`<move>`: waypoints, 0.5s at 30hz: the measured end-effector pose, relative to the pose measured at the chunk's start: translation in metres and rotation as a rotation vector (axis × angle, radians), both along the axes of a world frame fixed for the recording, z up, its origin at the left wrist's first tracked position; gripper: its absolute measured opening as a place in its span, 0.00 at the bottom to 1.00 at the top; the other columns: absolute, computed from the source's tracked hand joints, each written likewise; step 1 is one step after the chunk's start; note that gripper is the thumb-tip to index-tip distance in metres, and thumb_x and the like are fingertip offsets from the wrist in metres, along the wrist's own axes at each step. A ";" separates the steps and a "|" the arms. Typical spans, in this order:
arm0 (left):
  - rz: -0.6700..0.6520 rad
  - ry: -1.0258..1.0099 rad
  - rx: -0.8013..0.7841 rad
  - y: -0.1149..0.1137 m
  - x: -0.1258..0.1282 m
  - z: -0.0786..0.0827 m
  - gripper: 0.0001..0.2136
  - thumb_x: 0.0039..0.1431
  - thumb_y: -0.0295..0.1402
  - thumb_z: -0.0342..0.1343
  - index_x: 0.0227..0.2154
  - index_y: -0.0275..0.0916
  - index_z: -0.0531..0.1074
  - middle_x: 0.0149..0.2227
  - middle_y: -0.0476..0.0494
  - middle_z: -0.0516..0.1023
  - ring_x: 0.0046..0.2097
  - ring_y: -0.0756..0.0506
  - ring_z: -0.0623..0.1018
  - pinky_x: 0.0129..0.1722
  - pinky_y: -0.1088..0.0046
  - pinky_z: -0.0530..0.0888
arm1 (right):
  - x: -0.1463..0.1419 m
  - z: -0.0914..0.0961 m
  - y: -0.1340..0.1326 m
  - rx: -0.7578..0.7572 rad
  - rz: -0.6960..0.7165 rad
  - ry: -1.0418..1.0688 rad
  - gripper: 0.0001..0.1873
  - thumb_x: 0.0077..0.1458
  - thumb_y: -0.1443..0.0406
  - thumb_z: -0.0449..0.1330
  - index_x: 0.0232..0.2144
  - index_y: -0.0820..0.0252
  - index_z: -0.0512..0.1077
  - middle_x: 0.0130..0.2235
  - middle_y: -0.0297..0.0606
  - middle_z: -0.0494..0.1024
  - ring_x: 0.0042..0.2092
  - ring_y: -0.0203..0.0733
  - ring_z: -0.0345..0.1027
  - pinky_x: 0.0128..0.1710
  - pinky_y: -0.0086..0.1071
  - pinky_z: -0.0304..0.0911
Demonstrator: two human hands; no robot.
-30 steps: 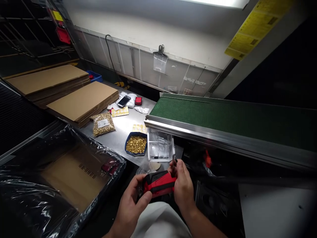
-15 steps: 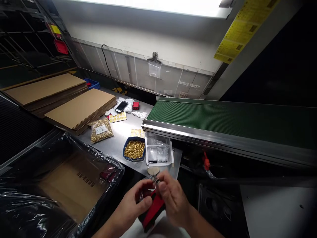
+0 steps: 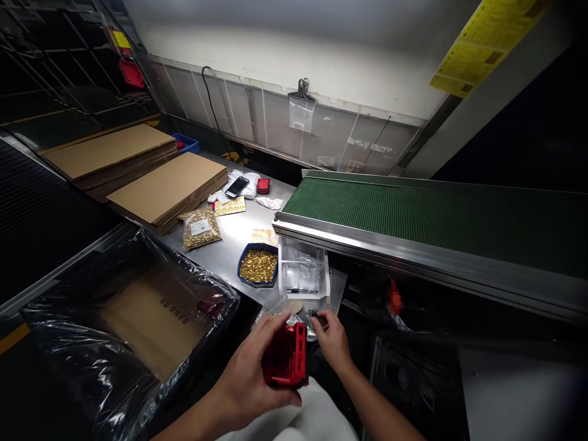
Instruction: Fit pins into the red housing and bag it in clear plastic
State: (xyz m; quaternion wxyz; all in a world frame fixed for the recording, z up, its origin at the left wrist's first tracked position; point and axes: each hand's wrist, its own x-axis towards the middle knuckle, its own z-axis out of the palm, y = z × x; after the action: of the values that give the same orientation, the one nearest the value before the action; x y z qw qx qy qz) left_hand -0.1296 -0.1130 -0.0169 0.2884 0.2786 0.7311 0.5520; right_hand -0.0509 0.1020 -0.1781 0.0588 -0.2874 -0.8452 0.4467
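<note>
Steel worktable [image 3: 229,236] beside green conveyor [image 3: 413,214]

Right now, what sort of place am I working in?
Most likely a factory packing station. A green ribbed conveyor belt runs beside a steel bench, flat brown cardboard sheets are stacked there, and a blue tray of small gold-coloured parts sits by a bagged batch.

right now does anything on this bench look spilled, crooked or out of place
Nothing looks spilled or damaged. The brass bits sit inside the blue tray and the sealed bag. The clear tray lies by the belt. One oddity: a phone and crumpled white cloth lie among the parts. The left hand holds a red part.
</note>
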 end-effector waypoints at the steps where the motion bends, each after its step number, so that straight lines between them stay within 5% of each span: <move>1: -0.003 0.055 -0.023 0.000 0.001 0.000 0.47 0.39 0.40 0.75 0.63 0.49 0.58 0.54 0.36 0.65 0.51 0.33 0.72 0.52 0.57 0.73 | 0.003 -0.019 0.003 0.034 0.008 -0.047 0.14 0.56 0.55 0.57 0.36 0.59 0.72 0.38 0.41 0.73 0.42 0.48 0.68 0.45 0.37 0.63; 4: -0.019 0.158 -0.074 -0.002 0.006 0.000 0.48 0.40 0.42 0.74 0.64 0.51 0.54 0.55 0.38 0.63 0.51 0.36 0.72 0.51 0.61 0.74 | 0.007 -0.060 0.007 0.082 -0.033 -0.140 0.12 0.52 0.58 0.60 0.34 0.60 0.75 0.40 0.46 0.71 0.47 0.55 0.64 0.49 0.43 0.60; 7: -0.039 0.216 -0.126 -0.005 0.011 0.001 0.47 0.42 0.44 0.72 0.64 0.52 0.53 0.55 0.39 0.61 0.50 0.38 0.73 0.49 0.65 0.75 | 0.002 -0.079 0.009 0.086 -0.069 -0.197 0.11 0.51 0.60 0.59 0.35 0.60 0.74 0.40 0.47 0.70 0.48 0.56 0.62 0.50 0.43 0.58; 15: 0.023 0.279 -0.122 -0.009 0.018 0.007 0.38 0.43 0.39 0.72 0.58 0.50 0.62 0.54 0.38 0.63 0.52 0.34 0.71 0.47 0.66 0.75 | -0.001 -0.080 0.003 -0.073 -0.197 -0.108 0.21 0.51 0.53 0.59 0.41 0.63 0.70 0.48 0.54 0.68 0.56 0.61 0.57 0.57 0.48 0.53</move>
State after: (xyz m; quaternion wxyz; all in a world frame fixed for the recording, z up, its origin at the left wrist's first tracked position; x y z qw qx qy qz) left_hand -0.1117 -0.1217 -0.0100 0.1941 0.3263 0.7993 0.4659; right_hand -0.0522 0.1046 -0.2584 0.0463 -0.3947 -0.7979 0.4533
